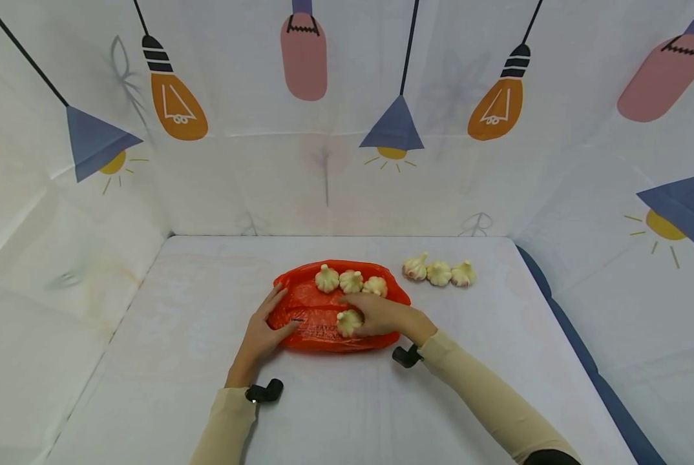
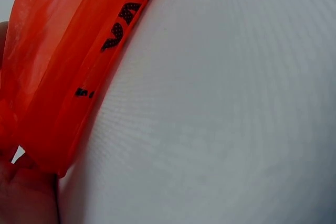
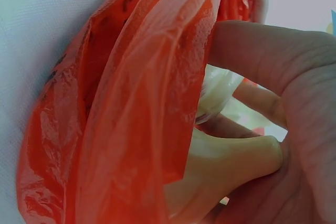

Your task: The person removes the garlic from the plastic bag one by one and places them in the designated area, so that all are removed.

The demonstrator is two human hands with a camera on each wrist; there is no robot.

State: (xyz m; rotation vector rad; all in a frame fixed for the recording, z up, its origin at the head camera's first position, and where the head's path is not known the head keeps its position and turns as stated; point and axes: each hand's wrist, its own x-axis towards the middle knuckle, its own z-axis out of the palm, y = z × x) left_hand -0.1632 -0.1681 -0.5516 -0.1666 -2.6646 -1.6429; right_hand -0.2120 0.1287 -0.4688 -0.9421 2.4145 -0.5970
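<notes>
- A red plastic bag point(image 1: 306, 298) lies spread on a white tabletop point(image 1: 207, 278) between a person's hands, its black lettering point(image 2: 126, 17) showing in the left wrist view.
- The left hand point(image 1: 263, 331) rests at the bag's left side, fingers mostly straight and well parted from the thumb, which lies over the near part of the plastic; it has hold of no garlic.
- The right hand point(image 1: 380, 315) reaches over the bag from the right, thumb and fingers bent around 1 garlic bulb point(image 1: 347, 322), whose pale stem points toward the palm in the right wrist view.
- Beyond the right hand, 3 more bulbs point(image 1: 350, 281) sit in a row within the bag's red outline, near its far edge.
- Another 3 bulbs in a line point(image 1: 439, 273) rest on the tabletop, just right of the bag.
- Behind, a white backdrop point(image 1: 225, 184) carries printed lamps and light bulbs.
</notes>
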